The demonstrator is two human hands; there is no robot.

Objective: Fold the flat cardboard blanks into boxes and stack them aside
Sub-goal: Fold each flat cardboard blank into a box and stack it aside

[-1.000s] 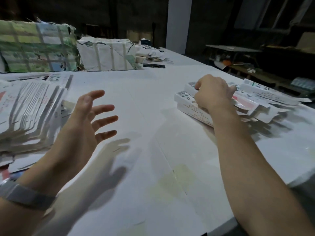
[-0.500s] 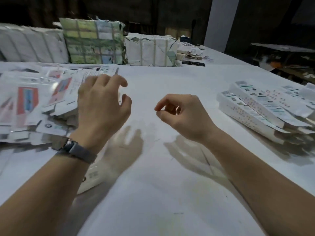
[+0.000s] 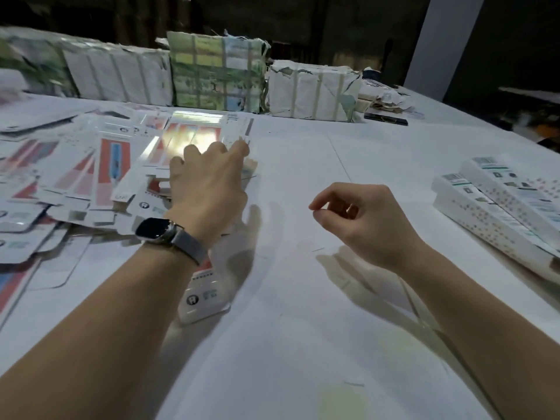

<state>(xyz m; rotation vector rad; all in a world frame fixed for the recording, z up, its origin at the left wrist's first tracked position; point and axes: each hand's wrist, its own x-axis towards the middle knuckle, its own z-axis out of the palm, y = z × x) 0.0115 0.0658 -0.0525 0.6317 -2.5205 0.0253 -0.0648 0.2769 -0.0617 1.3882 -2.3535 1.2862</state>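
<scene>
A spread heap of flat cardboard blanks (image 3: 100, 165), white with red and blue print, covers the left of the white table (image 3: 303, 328). My left hand (image 3: 209, 180), with a watch on its wrist, reaches over the heap's right edge, fingers extended onto the top glossy blank (image 3: 194, 131). My right hand (image 3: 360, 219) hovers above the bare middle of the table, fingers loosely curled and holding nothing. Folded white boxes (image 3: 497, 201) lie stacked at the right edge. One blank (image 3: 203, 295) lies partly under my left forearm.
Several strapped paper-wrapped bundles (image 3: 218, 77) line the far side of the table. A dark flat object (image 3: 386, 118) and paper scraps lie at the back right. A grey pillar (image 3: 439, 43) stands behind the table.
My right hand left the folded stack and came back to the middle of the table. My left hand moved forward onto the heap of blanks. The view swung left.
</scene>
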